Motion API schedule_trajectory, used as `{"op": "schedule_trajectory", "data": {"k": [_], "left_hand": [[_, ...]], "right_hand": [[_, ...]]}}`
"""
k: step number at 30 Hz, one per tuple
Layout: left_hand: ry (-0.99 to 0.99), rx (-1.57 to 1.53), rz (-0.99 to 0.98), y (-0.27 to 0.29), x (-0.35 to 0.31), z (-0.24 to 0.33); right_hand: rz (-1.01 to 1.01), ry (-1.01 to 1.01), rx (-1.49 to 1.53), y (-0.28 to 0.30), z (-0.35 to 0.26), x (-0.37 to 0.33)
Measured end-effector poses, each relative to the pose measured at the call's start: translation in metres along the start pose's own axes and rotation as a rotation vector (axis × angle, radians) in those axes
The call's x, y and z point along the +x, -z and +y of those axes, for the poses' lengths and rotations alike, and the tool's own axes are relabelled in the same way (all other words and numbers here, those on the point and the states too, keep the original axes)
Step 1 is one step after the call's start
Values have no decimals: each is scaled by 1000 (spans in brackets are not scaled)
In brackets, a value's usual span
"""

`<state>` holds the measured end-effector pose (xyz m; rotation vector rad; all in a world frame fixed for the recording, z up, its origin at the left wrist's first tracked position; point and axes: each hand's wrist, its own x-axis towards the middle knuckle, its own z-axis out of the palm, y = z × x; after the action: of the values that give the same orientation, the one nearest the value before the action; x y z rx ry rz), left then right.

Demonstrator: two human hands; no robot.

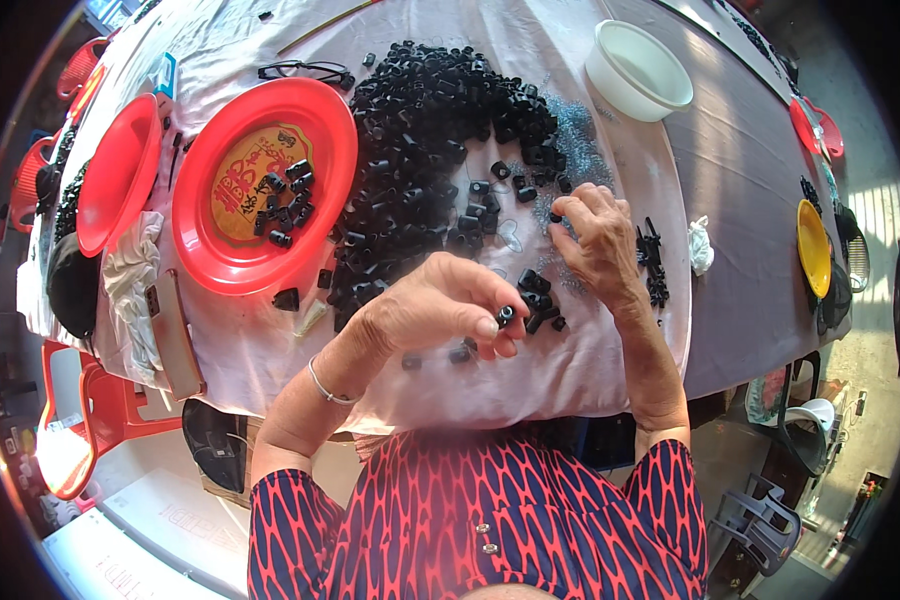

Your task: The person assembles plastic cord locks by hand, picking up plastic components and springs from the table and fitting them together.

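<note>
My left hand (445, 298) pinches a small black plastic part (506, 315) between thumb and fingers, its round hollow end with a metallic ring facing up. To its right, my right hand (598, 238) is bent down over the cloth, fingertips drawn together; a dark bit shows at them, too small to name. Beside those fingers spreads a scatter of tiny silvery metal pieces (582, 140). A large heap of black plastic parts (400, 130) lies beyond my left hand. A few loose black parts (537, 290) rest on the cloth between my hands.
A red plate (198, 225) with several black parts stands left of the heap, another red plate (120, 180) beyond it. Eyeglasses (305, 70) lie behind. At the far right is a white tub (638, 70). Slim black pieces (652, 262) and crumpled tissue (701, 246) lie right of my hand.
</note>
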<state>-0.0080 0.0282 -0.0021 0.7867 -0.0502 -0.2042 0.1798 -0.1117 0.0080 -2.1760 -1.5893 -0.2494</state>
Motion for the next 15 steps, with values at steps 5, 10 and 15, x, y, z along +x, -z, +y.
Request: {"op": "schedule_trajectory", "data": {"k": [5, 10, 15], "left_hand": [[-25, -134, 28, 1, 2, 1], [-19, -99, 109, -2, 3, 1], [19, -40, 75, -1, 3, 0]], "right_hand": [[-26, 22, -40, 7, -1, 3], [-33, -119, 545, 34, -24, -11], [-138, -8, 803, 57, -58, -14]]}}
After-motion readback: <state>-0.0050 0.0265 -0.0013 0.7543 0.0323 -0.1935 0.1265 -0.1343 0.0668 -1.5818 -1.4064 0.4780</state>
